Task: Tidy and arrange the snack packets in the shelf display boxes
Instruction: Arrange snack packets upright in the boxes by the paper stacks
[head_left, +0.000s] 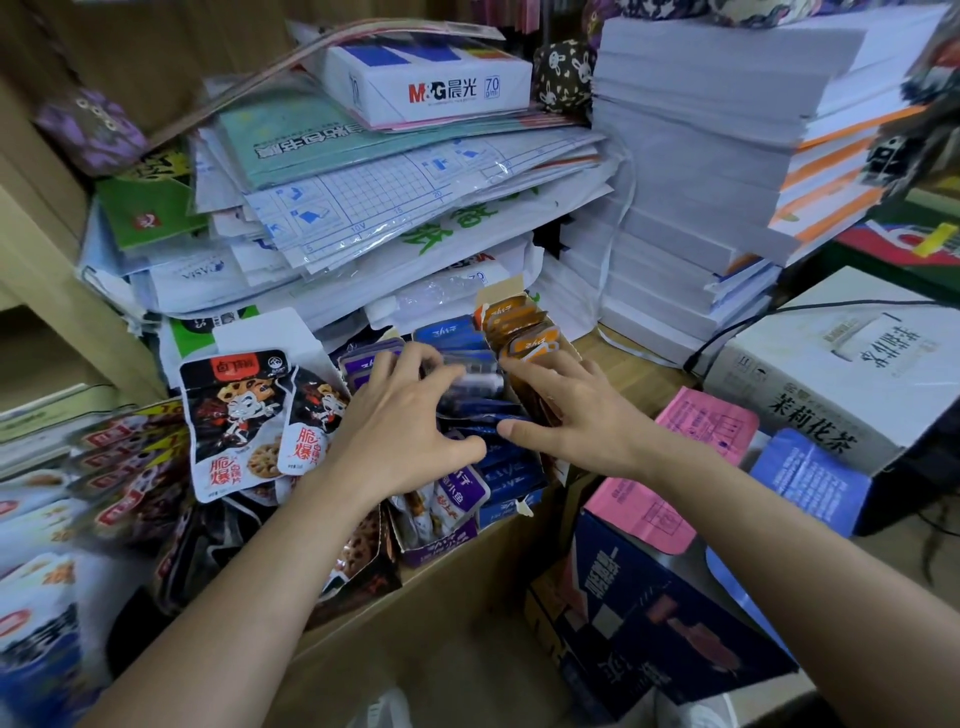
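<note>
Blue packets (483, 395) gripped by curled, spread fingers of left hand (400, 421) and right hand (576, 421), palms down.

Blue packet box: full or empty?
Full: blue packets stand in a packed row along the box, left hand and right hand gripping them.

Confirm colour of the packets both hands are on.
The packets are dark blue; the head view, the only one, shows them.

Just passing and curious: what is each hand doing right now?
Left hand: grips the blue packets.
Right hand: grips the same blue packets.
</note>
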